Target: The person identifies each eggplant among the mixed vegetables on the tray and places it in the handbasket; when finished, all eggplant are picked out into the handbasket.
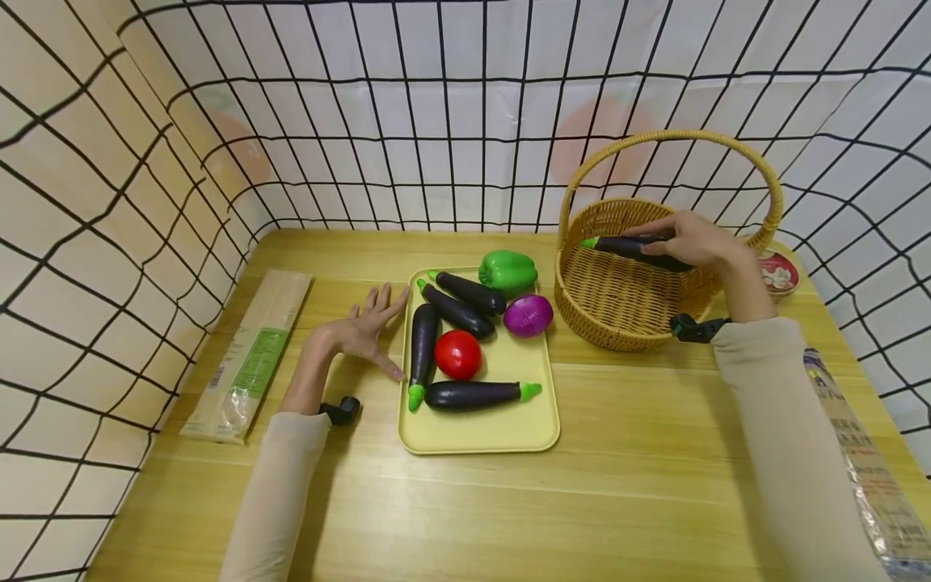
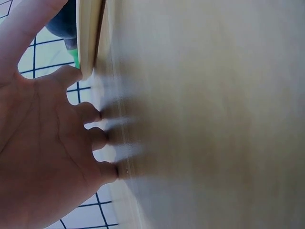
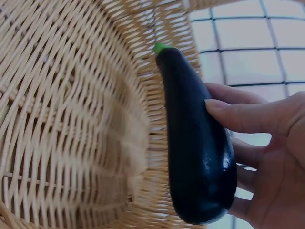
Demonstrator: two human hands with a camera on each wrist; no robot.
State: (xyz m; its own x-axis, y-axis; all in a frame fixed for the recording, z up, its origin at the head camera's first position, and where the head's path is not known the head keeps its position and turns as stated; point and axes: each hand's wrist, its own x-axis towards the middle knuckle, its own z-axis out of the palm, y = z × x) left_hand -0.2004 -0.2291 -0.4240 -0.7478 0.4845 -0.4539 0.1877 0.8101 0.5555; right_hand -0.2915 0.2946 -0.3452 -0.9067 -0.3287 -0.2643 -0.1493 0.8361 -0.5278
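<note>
My right hand (image 1: 691, 236) grips a dark eggplant (image 3: 195, 143) with a green tip, holding it over the opening of the wicker basket (image 1: 618, 331). In the right wrist view, thumb and fingers pinch its side, and the woven basket floor lies beside it. My left hand (image 1: 360, 330) rests with fingers spread at the left edge of the yellow tray (image 1: 480, 436); its fingertips meet the tabletop in the left wrist view. On the tray lie several eggplants (image 1: 476, 394), a red tomato (image 1: 458, 355), a purple onion (image 1: 528, 315) and a green bell pepper (image 1: 507, 272).
A long flat package (image 1: 250, 356) with a green label lies at the left. Behind the basket's right side is a round red-labelled container (image 1: 778, 272). A clear printed bag (image 1: 865, 461) lies along the right edge. Black wire grid (image 1: 451, 145) encloses the back and sides.
</note>
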